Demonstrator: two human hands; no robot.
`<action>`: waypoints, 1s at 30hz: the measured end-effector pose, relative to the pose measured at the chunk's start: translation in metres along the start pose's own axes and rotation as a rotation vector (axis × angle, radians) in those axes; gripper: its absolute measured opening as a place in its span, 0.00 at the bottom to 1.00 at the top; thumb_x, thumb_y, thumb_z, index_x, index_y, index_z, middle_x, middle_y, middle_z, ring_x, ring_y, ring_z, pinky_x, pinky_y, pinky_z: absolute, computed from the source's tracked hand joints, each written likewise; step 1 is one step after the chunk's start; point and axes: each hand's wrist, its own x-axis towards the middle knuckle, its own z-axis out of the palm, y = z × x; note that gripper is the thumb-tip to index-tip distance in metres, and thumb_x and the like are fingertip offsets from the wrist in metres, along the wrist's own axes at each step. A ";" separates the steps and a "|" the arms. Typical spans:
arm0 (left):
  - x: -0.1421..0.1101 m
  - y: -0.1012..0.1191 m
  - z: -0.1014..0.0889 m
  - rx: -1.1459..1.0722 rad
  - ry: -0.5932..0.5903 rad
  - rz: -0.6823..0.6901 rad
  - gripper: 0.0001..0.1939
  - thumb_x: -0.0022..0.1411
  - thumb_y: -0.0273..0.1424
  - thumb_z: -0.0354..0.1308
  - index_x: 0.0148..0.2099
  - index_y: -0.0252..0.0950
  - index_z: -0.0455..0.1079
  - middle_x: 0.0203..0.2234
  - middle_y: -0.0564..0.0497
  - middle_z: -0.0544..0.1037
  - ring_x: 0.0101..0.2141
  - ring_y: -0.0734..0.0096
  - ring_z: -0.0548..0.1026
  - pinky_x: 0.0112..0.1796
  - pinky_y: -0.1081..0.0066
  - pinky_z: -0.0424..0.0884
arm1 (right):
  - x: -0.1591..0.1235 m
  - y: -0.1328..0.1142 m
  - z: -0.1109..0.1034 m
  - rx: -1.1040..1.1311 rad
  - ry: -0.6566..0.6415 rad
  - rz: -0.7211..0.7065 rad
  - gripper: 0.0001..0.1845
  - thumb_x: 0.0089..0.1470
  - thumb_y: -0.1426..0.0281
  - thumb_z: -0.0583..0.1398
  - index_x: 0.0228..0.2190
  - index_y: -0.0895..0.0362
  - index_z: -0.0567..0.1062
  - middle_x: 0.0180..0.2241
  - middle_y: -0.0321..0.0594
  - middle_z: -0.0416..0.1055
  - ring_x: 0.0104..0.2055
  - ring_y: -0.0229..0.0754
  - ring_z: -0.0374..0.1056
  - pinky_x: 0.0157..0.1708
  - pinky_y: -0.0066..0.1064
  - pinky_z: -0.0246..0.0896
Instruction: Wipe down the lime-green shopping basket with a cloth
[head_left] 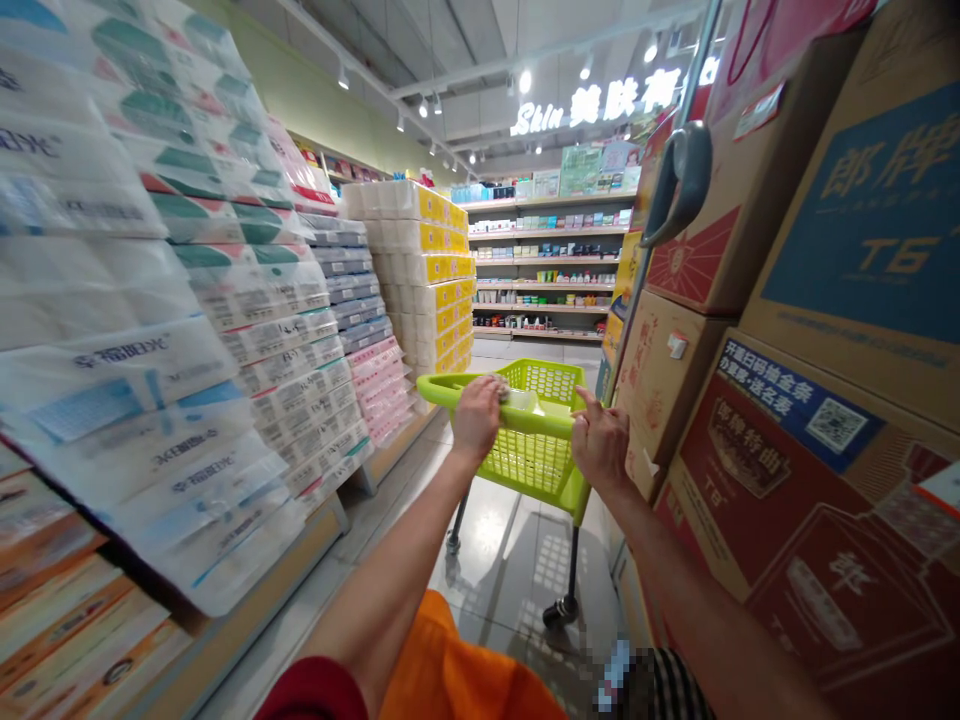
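Observation:
A lime-green shopping cart (536, 470) with a plastic mesh basket stands in front of me on dark legs and small wheels. My left hand (478, 415) is closed around the left part of its handle bar. Toward the bar's right end, my right hand (601, 435) grips the handle, with one finger stretched forward and the others curled. A pale, flat piece shows in the middle of the handle between my hands. Little of the basket's inside can be made out.
Stacked packs of tissue paper (292, 390) line the aisle's left side, with yellow-and-white packs (442, 285) farther on. Cardboard boxes (832, 520) rise close to my right arm. A grey hooked handle (679, 185) juts out above them. Shelves of small goods (547, 250) stand ahead, past the tiled floor (495, 540).

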 end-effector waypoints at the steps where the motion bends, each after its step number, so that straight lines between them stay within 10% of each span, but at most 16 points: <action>1: -0.003 0.012 0.005 -0.023 -0.034 0.083 0.13 0.62 0.28 0.46 0.45 0.34 0.69 0.44 0.45 0.74 0.48 0.66 0.68 0.51 0.61 0.64 | 0.000 0.001 0.000 0.004 -0.002 -0.006 0.22 0.48 0.77 0.48 0.45 0.60 0.68 0.24 0.37 0.73 0.28 0.42 0.66 0.41 0.34 0.49; 5: -0.010 0.036 0.013 -0.047 -0.116 0.284 0.13 0.61 0.30 0.47 0.46 0.36 0.68 0.46 0.47 0.73 0.50 0.66 0.66 0.53 0.61 0.62 | 0.001 0.008 0.002 0.010 -0.026 -0.034 0.22 0.48 0.76 0.47 0.45 0.60 0.68 0.25 0.38 0.74 0.29 0.42 0.67 0.41 0.34 0.49; 11: -0.010 -0.019 -0.006 0.073 0.141 -0.051 0.15 0.63 0.29 0.43 0.44 0.34 0.69 0.43 0.42 0.74 0.47 0.64 0.69 0.49 0.58 0.65 | 0.001 0.021 0.003 0.040 0.029 -0.010 0.22 0.48 0.76 0.47 0.46 0.59 0.68 0.26 0.38 0.74 0.31 0.42 0.68 0.42 0.35 0.49; 18: -0.013 0.033 0.006 -0.004 -0.090 0.257 0.14 0.61 0.28 0.46 0.46 0.37 0.67 0.46 0.47 0.72 0.51 0.66 0.65 0.53 0.62 0.60 | 0.003 0.023 -0.001 0.003 -0.022 -0.032 0.21 0.48 0.75 0.47 0.44 0.59 0.68 0.27 0.39 0.75 0.32 0.43 0.68 0.41 0.35 0.50; 24: -0.002 -0.010 -0.006 0.023 0.030 -0.069 0.15 0.61 0.29 0.42 0.43 0.34 0.69 0.43 0.45 0.73 0.46 0.65 0.68 0.50 0.63 0.63 | 0.002 0.030 0.000 -0.042 -0.030 0.001 0.23 0.47 0.76 0.46 0.45 0.57 0.66 0.28 0.38 0.74 0.33 0.43 0.68 0.43 0.36 0.49; 30: -0.003 0.062 0.017 -0.034 -0.259 0.209 0.15 0.61 0.29 0.44 0.46 0.34 0.68 0.48 0.46 0.71 0.51 0.65 0.64 0.54 0.64 0.57 | 0.003 0.031 -0.001 -0.107 -0.096 -0.014 0.22 0.50 0.75 0.45 0.48 0.57 0.62 0.30 0.39 0.74 0.37 0.43 0.67 0.43 0.37 0.48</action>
